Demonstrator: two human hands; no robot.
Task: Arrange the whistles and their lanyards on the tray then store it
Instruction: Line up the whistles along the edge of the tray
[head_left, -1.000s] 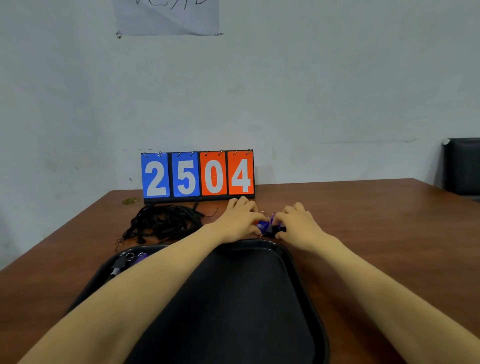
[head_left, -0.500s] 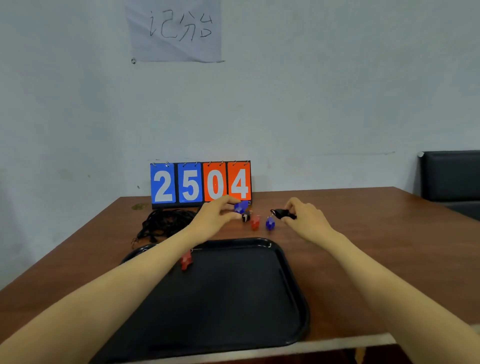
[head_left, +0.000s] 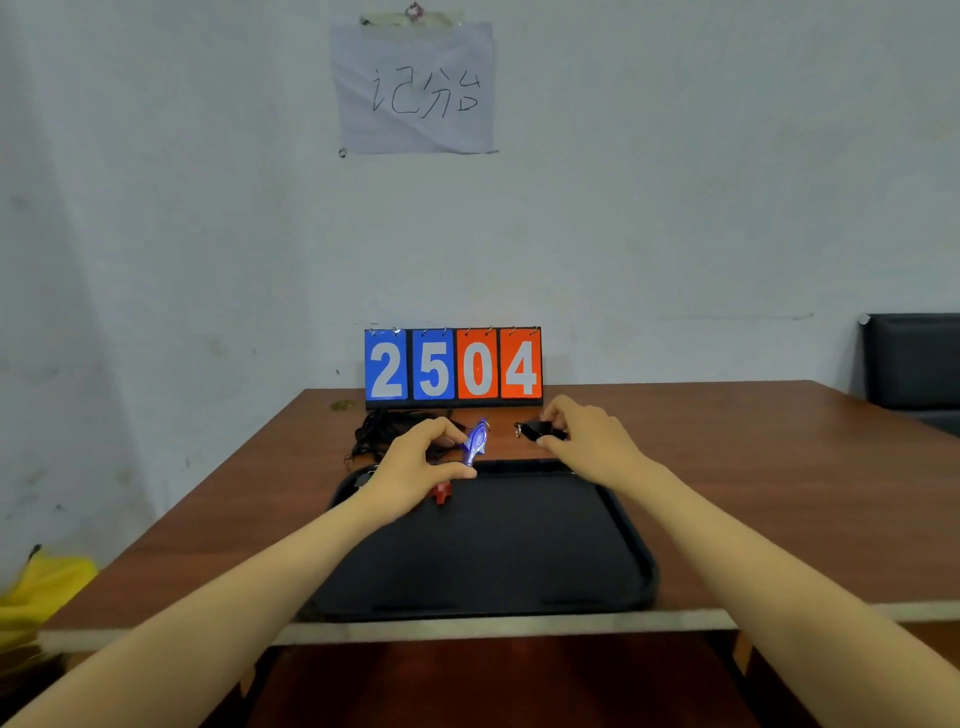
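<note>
Head view, near to far: both bare forearms reach out over the tabletop (head_left: 779, 493) edge and across the black tray (head_left: 597, 571), which sits close to that edge. A red whistle (head_left: 441, 492) lies on the tray's far-left part, just beneath the left hand (head_left: 415, 467). That hand's grip pinches a blue whistle (head_left: 477, 440) between thumb and fingers, lifted over the tray's far rim. To its right, the right hand (head_left: 592, 441) has its grip closed on a black whistle (head_left: 540, 430), held above the wood just past the tray. Behind the left hand, a tangle of black lanyards (head_left: 384, 428) lies on the tabletop. Further back stands a scoreboard (head_left: 453, 366) reading 2504, with a paper sign (head_left: 415, 88) on the wall above.
</note>
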